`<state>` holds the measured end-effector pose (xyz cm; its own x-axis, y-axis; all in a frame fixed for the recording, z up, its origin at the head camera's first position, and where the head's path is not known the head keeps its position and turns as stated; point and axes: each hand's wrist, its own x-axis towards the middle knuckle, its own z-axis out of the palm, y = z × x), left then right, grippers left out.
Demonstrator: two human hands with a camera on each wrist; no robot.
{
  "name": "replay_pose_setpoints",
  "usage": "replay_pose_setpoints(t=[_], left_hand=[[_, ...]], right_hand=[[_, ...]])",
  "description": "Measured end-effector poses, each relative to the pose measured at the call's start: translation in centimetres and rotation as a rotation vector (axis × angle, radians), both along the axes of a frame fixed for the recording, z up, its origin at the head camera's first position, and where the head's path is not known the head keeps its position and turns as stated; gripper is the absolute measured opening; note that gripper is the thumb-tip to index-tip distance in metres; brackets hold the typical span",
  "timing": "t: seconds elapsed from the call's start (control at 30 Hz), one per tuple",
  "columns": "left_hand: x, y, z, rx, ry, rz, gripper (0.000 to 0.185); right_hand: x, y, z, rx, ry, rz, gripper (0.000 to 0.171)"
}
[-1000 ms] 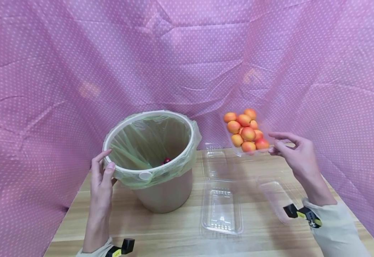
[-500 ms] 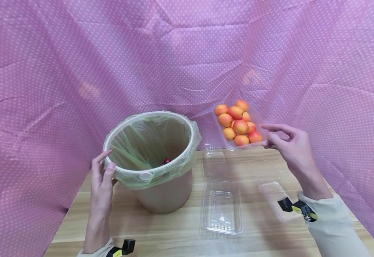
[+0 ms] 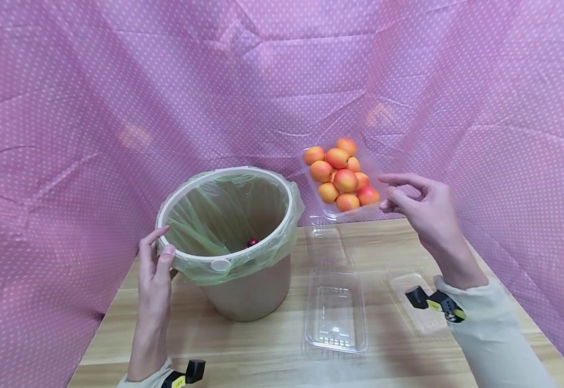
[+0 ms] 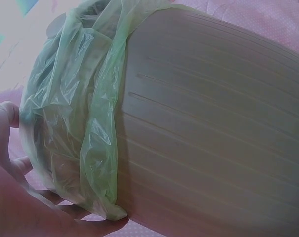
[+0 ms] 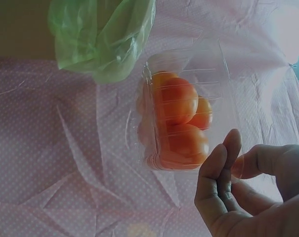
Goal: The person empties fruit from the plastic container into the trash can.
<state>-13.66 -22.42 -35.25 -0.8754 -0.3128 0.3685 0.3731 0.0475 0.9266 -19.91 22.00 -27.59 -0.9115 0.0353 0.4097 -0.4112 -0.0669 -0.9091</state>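
Observation:
A beige trash can (image 3: pixel 250 296) lined with a thin green bag (image 3: pixel 204 215) stands left of centre, a dark red round fruit (image 3: pixel 251 243) visible low inside. My left hand (image 3: pixel 154 280) grips its white rim at the left, thumb and fingers on either side; the left wrist view shows fingers against the bag's folded edge (image 4: pixel 100 143). My right hand (image 3: pixel 422 210) pinches the near right edge of a clear plastic container (image 3: pixel 371 167), raised above the table and tilted. Several orange-red fruits (image 3: pixel 346 180), smooth and oval, fill it. The right wrist view shows the fruits (image 5: pixel 181 145) through its wall.
On the wooden table (image 3: pixel 272 355) lie clear plastic containers: one in front (image 3: pixel 335 312), another container (image 3: pixel 327 245) behind it, and a third container (image 3: pixel 417 299) under my right forearm. A pink dotted curtain (image 3: pixel 282 81) hangs around the table's back and sides.
My right hand has carried the fruit container leftward and upward, closer to the trash can. My left hand has stayed on the rim.

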Motion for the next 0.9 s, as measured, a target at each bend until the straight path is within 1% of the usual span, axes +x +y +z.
replay_pose_setpoints(t=[0.37, 0.63, 0.73, 0.9], left_hand=[[0.1, 0.0, 0.0, -0.001, -0.001, 0.005, 0.042], [0.1, 0.1, 0.0, -0.001, 0.005, 0.000, 0.042], [0.1, 0.1, 0.0, 0.003, 0.006, -0.001, 0.043], [0.0, 0.1, 0.0, 0.004, 0.007, 0.003, 0.042]], right_hand=[[-0.7, -2.5, 1.7, 0.032, 0.033, 0.000, 0.025], [-1.2, -4.1, 2.1, 0.003, 0.049, 0.050, 0.024], [-1.5, -4.8, 2.0, 0.027, 0.058, 0.039, 0.026], [-1.7, -5.9, 2.1, 0.106, 0.098, -0.010, 0.027]])
